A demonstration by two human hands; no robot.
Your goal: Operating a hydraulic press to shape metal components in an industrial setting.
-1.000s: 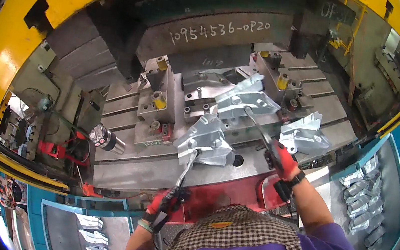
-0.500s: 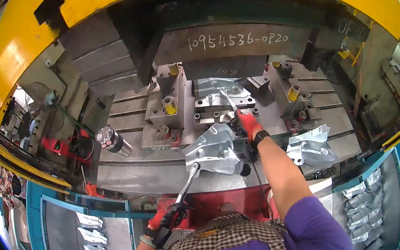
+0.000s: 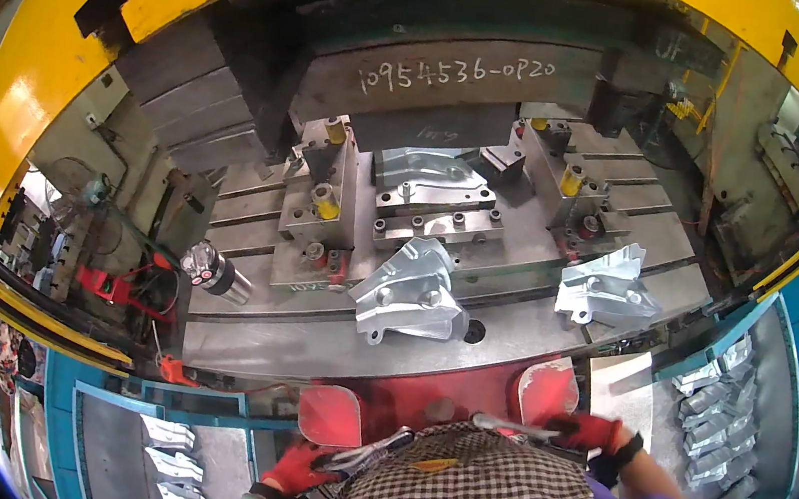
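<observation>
Right hand (image 3: 591, 434) withdrawn from die (image 3: 438, 199) to apron (image 3: 498, 456); hands apart, each gripping a silver tool (image 3: 511, 427). Centre bracket (image 3: 410, 296) near press bed (image 3: 266, 341) front edge, ahead, between hands, laterally nearer left hand (image 3: 298, 466); long axis unclear.

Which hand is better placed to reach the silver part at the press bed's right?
Probably the right: the red-gloved right hand is nearer the silver, angular metal part; the red-gloved left hand is lower and farther left.

Silver tumbler (image 3: 218, 273), caged fan (image 3: 97, 190), red object (image 3: 105, 286) at left
</observation>
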